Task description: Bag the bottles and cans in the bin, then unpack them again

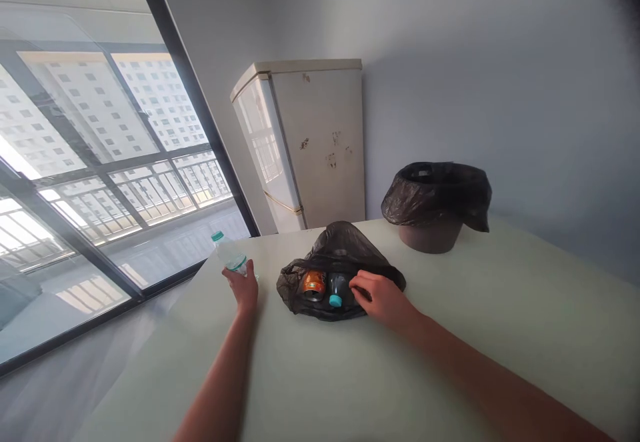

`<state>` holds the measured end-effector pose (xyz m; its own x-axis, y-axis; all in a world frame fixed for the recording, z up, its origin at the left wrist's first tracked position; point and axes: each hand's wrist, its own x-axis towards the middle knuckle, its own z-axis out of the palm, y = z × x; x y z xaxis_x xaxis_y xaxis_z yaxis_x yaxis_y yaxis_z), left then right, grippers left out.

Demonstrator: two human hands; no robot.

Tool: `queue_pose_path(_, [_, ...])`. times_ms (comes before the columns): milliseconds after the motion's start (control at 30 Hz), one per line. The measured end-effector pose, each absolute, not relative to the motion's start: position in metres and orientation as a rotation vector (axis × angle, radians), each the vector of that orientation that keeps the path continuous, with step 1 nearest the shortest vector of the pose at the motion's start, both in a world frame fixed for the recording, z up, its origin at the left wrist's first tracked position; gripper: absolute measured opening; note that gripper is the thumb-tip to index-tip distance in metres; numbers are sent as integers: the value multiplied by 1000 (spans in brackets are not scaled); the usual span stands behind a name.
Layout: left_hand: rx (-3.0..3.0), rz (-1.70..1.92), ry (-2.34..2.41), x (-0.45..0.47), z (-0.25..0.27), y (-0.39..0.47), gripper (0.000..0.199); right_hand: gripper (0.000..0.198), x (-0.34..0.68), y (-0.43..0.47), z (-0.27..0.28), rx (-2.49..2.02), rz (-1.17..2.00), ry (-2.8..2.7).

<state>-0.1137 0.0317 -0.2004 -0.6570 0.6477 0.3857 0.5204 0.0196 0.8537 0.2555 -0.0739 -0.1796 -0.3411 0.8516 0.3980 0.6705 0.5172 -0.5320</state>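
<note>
Left hand (243, 287) fingers wrapped round clear water bottle (229, 253) at counter (500, 335) edge; right hand (383, 297) fingers pinning black bag (340, 255) mouth, can and bottle inside; loading step, next needs bottle swung right

Our left hand (243, 288) covers the lower half of the clear bottle (229, 253), its label too small to read. The black bag (340, 255) hides all but the ends of an orange can (313, 285) and a blue-capped bottle (337, 290). Our right hand (381, 297) masks the bag's edge; our elbows fall outside the picture.
</note>
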Motion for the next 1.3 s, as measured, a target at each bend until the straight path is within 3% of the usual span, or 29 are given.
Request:
queue_pose_path(367, [1290, 1587, 2219, -118, -215, 38, 76, 52, 251, -83, -179, -1197, 414, -2365])
queue_pose_path(600, [1518, 1896, 2237, -96, -183, 20, 100, 66, 242, -92, -175, -1263, 390, -2571])
queue_pose_path(667, [1706, 2066, 2163, -83, -168, 7, 92, 69, 241, -93, -175, -1292, 389, -2589])
queue_pose_path(767, [1944, 2156, 1916, -61, -155, -13, 64, 72, 239, -92, -177, -1314, 360, -2597])
queue_pose_path(900, [2330, 1665, 1419, -32, -163, -28, 37, 65, 237, -90, -182, -1333, 261, -2607])
queue_pose_path(1000, [2415, 1239, 1272, -15, -179, -28, 39, 48, 239, -87, -180, -1318, 175, -2561])
queue_pose_path(1100, [2368, 1044, 1281, -7, -190, -26, 42, 32, 246, -85, -174, -1267, 155, -2451])
queue_pose_path(1300, [2269, 904, 1241, -6, -192, -27, 47, 44, 252, -84, -174, -1220, 138, -2512])
